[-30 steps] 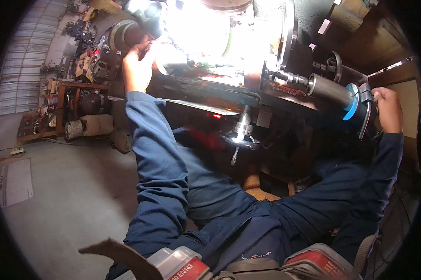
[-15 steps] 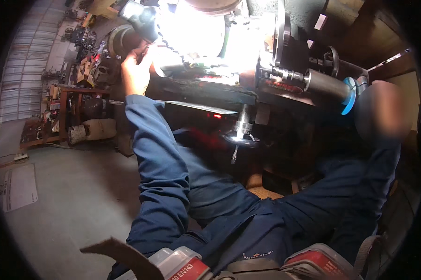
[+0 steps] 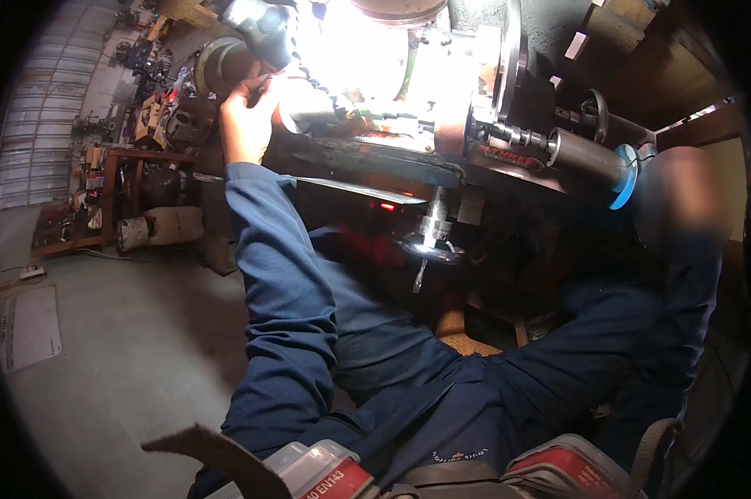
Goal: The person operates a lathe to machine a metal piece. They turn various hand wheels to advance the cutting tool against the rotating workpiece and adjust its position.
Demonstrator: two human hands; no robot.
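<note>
My left hand (image 3: 245,121) is closed at the brightly lit machine (image 3: 435,87), its thumb and fingertips on a part that glare hides, just below a dark lamp head (image 3: 263,33). My right hand (image 3: 687,187) is blurred at the machine's right end, beside a steel cylinder (image 3: 585,158) with a blue ring (image 3: 622,187); its fingers cannot be made out. A handwheel (image 3: 429,248) with a crank handle hangs below the machine, between my forearms.
A wooden rack (image 3: 109,183) with parts stands at the left, with a pale cylindrical roll (image 3: 167,227) beside it. A cable and power strip (image 3: 32,273) lie on the concrete floor (image 3: 101,349). Wooden panels (image 3: 700,133) are at the right. My legs are under the machine.
My right hand was gripping a curved metal handle beyond the blue ring a second ago; it is now a moving blur there. My left hand stays in about the same place.
</note>
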